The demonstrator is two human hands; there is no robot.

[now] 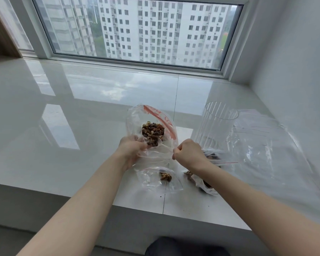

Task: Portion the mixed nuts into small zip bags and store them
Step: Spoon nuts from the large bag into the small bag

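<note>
Two bare hands work over a glossy white stone counter [85,111] below a wide window [137,28], seen from the head camera. Between them they hold up a clear plastic zip bag with a red seal strip [156,115], lifted off the counter and tilted. A heap of brown and tan mixed nuts [153,133] sits inside it, just above the left hand. The left hand [131,150] has its fingers curled round the lower left part of this bag, its grip closed on the plastic. The right hand [189,154] is fisted, pinching the bag's right edge between thumb and fingers.

Below the hands, a second small clear zip bag [161,180] lies flat on the counter near its front edge, with a small cluster of nuts inside. Just right of it, partly hidden under the right wrist, lies another clear bag holding dark nuts [204,184]. A further bag with a thin red seal line [224,159] lies beyond the right hand; what it holds is mostly hidden.

A tall clear ribbed plastic jar [216,122] stands upright behind the right hand, its mouth open at the top. Beside it, to the right, a large sheet of crumpled clear plastic [270,150] spreads across the counter toward the white wall [294,52].
</note>
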